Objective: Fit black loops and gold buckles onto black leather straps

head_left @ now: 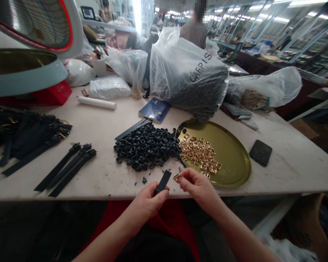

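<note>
My left hand (151, 200) is closed around a dark strap (164, 179), whose flat end sticks up past the thumb. Just to its right, my right hand (194, 185) pinches a small gold buckle (177, 176) between thumb and fingertips, a little apart from the strap. Beyond both hands lies a heap of black strap loops (146, 147). A gold-coloured round tray (233, 153) holds a pile of gold buckles (198, 151) on its left side. The rest of the held strap is hidden by my left hand.
Three straps with buckles (71, 169) lie at left, near a larger strap pile (32, 134). A blue booklet (154, 110) and a white roll (97, 103) lie farther back. Large plastic bags (186, 72) stand behind. A dark flat object (260, 153) sits right of the tray.
</note>
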`<state>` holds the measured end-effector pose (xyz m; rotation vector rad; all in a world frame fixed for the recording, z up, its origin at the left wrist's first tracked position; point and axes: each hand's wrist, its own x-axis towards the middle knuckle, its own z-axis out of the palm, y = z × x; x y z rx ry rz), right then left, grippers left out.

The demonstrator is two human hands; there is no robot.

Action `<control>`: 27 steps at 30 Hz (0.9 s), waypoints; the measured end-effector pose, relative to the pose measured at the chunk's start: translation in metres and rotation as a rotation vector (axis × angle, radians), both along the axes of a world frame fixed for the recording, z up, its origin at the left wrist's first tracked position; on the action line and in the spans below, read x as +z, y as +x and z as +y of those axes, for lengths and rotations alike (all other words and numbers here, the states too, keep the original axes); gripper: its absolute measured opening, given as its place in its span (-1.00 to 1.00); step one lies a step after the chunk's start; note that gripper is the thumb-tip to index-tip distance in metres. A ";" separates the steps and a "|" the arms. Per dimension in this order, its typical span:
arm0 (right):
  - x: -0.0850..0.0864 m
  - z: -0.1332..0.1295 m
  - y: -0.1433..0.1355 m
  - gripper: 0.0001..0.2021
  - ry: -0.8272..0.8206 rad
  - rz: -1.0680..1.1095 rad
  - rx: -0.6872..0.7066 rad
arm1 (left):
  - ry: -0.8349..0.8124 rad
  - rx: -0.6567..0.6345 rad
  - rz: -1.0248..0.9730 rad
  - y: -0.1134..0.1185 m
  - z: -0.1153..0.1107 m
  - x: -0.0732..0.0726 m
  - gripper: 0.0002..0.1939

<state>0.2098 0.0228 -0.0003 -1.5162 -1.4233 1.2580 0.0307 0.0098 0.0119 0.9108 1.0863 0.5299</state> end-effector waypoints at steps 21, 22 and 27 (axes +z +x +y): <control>-0.006 -0.076 -0.064 -0.69 -0.271 0.572 -0.043 | -0.022 0.037 0.065 -0.031 -0.057 0.006 -0.74; -0.007 -0.078 -0.064 -0.71 -0.296 0.605 -0.078 | -0.024 0.012 0.071 -0.033 -0.060 0.007 -0.72; -0.016 -0.086 -0.064 -0.73 -0.415 0.805 -0.286 | -0.051 -0.080 0.120 -0.041 -0.072 0.008 -0.77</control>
